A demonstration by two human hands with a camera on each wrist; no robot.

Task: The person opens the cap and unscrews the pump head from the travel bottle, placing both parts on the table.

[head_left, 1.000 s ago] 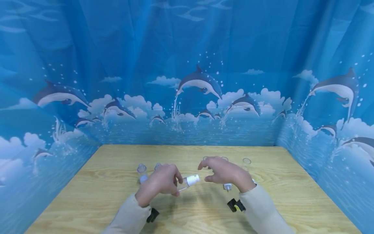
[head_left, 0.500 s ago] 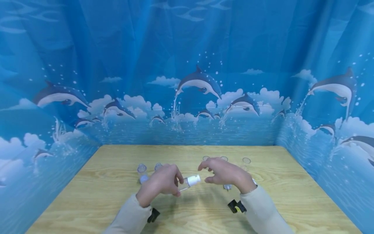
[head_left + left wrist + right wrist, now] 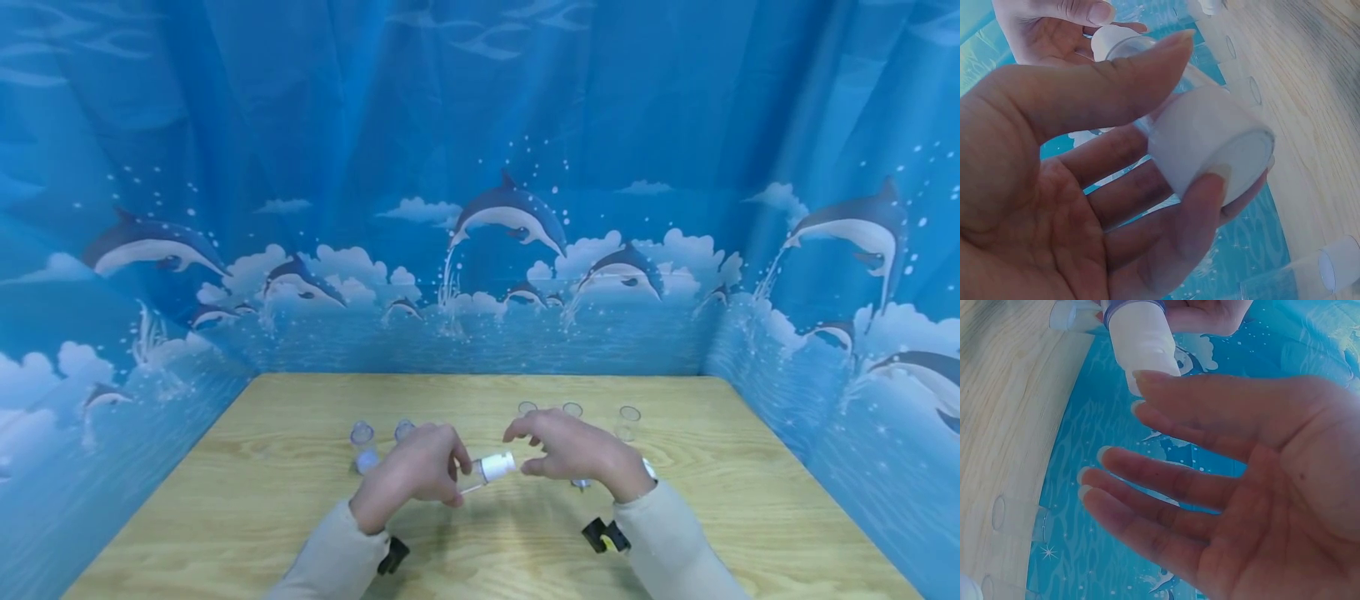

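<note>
While the left hand (image 3: 417, 463) curls thumb and fingers round one end of the bottle (image 3: 487, 469), pressing about its white base (image 3: 1200, 140), we see the right hand (image 3: 581, 450) holding nothing, its fingers reaching out loosely and its thumb set apart from them. We find the bottle between the two hands, above the table (image 3: 300, 521), with its long axis running mostly left to right; its right end sits a little farther or higher, we cannot tell which. That end is the white top (image 3: 499, 465), and it points at the right hand, whose thumb tip is just beside it, though we cannot say whether they touch. The left hand is plainly the nearer; we judge that any move turns on the small gap at the right, roughly in line with the axis. Farther out, we see clear containers (image 3: 362, 434) at far left and clear cups (image 3: 628, 422) at far right.
</note>
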